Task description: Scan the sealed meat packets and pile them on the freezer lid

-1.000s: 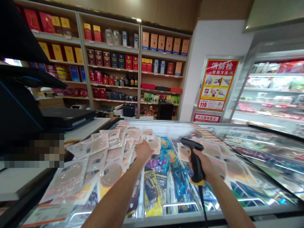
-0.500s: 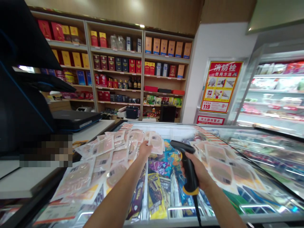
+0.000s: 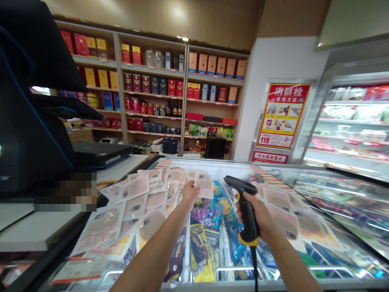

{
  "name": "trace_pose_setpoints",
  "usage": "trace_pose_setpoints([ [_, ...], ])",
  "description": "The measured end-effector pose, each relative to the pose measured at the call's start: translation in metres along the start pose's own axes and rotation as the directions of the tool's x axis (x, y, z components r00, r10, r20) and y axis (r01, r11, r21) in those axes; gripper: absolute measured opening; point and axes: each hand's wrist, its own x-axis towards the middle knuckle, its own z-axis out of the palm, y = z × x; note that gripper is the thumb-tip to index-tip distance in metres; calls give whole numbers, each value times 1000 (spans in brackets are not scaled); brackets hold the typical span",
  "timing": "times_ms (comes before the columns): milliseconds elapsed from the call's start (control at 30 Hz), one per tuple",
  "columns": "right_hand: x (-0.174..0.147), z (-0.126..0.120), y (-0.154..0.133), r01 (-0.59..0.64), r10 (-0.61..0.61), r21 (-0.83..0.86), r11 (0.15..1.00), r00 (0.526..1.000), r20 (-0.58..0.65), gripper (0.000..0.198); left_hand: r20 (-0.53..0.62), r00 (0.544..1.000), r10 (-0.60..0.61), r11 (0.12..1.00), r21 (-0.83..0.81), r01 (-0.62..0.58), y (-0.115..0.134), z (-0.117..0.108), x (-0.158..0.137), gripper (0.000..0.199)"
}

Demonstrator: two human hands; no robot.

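My left hand [image 3: 191,194] pinches the edge of a clear flat packet [image 3: 205,184] with a pale pinkish round content and a small barcode label. It is held over the far part of the freezer's glass top, at the right edge of a spread of similar packets [image 3: 135,207]. In my right hand [image 3: 263,217] is a black barcode scanner [image 3: 249,217] with a yellow band at its base, fingers wrapped round the handle. Its head points left toward the held packet, with a gap between them. The scanner's cable hangs down. More such packets [image 3: 284,223] lie right of the scanner.
Under the glass, colourful wrapped goods [image 3: 202,251] fill the freezer. A black checkout terminal [image 3: 33,109] stands on a white counter [image 3: 36,235] at left. Shelves of boxes [image 3: 154,85] line the back wall; a lit display fridge [image 3: 352,125] is at right.
The view has shifted slightly, so the surroundings sit a little farther right and lower. The scanner has moved slightly right, away from the packet. Both hands keep their holds.
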Motion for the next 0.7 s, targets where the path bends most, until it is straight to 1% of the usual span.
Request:
trace_pose_setpoints([
  [100,2,-29,-11,49,-52,-27,998,992,-116,24,63,998,-15,999,-33,17,4,15,-7,31],
  [200,3,-60,-20,73,-79,-34,997,971,-224,21,129,991,-23,998,-49,30,6,36,-15,30],
  [300,3,-84,-25,63,-62,-6,998,961,-269,20,180,983,-27,999,-41,35,7,59,-21,30],
  [400,0,-97,-27,52,-45,13,999,946,-323,19,215,976,-27,999,-16,31,8,80,-25,31],
  [533,-6,-107,-29,76,-81,-28,997,910,-407,18,235,972,-7,1000,30,0,8,104,-31,29],
  [700,-8,-123,-29,93,-90,-12,996,905,-416,17,217,972,85,990,91,-107,13,125,-40,27],
])
